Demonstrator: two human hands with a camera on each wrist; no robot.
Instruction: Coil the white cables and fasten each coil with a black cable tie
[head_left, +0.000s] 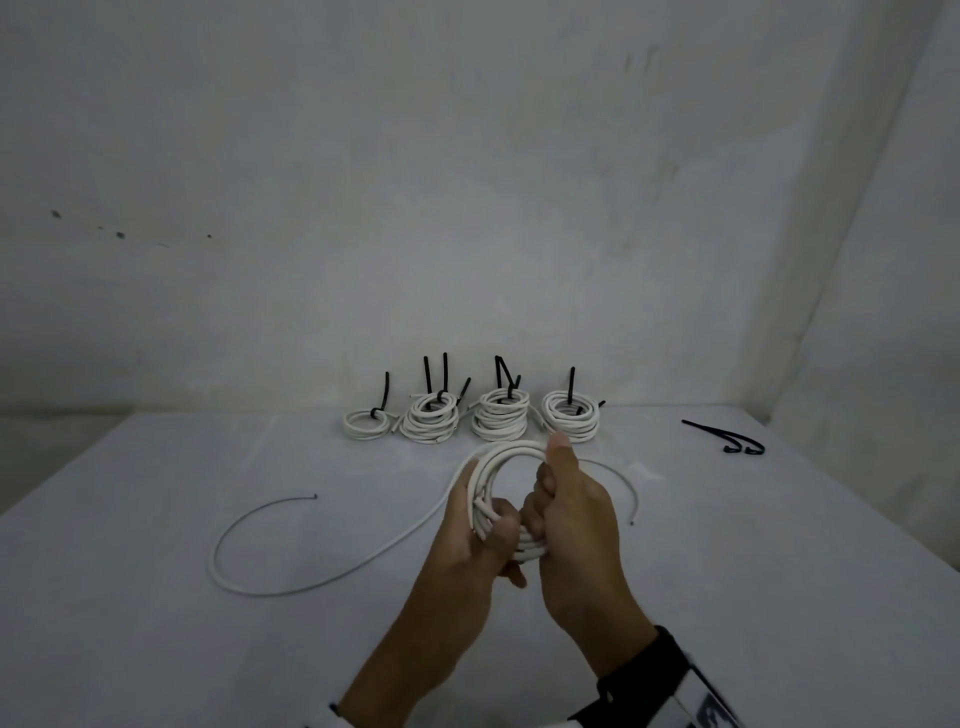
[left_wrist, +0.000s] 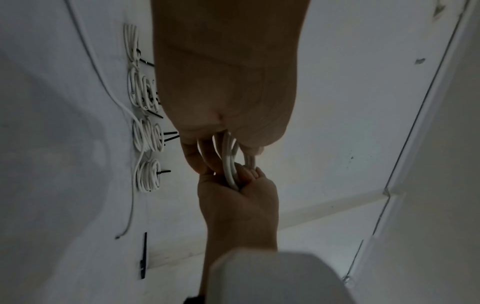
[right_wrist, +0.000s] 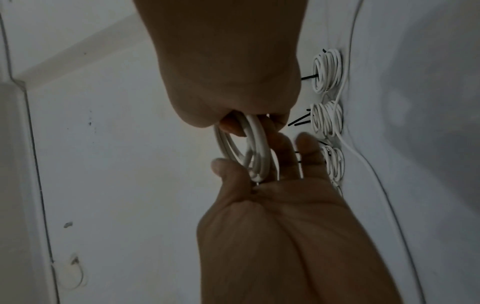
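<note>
Above the middle of the table both hands hold one white cable coil (head_left: 506, 457) upright. My left hand (head_left: 491, 527) pinches its lower left side, thumb over the strands and fingers behind. My right hand (head_left: 543, 501) wraps its fingers round the right side, thumb pointing up. In the right wrist view the coil (right_wrist: 257, 144) hangs from the right hand (right_wrist: 228, 72) with the left hand (right_wrist: 272, 216) below it. A loose tail (head_left: 249, 584) curves left across the table; a shorter end (head_left: 623, 483) arcs to the right. Two spare black cable ties (head_left: 724, 435) lie at the back right.
Several tied white coils (head_left: 498, 418) with black tie ends sticking up stand in a row by the back wall, also seen in the left wrist view as tied coils (left_wrist: 148, 133). The grey table (head_left: 156, 649) meets walls at the back and right.
</note>
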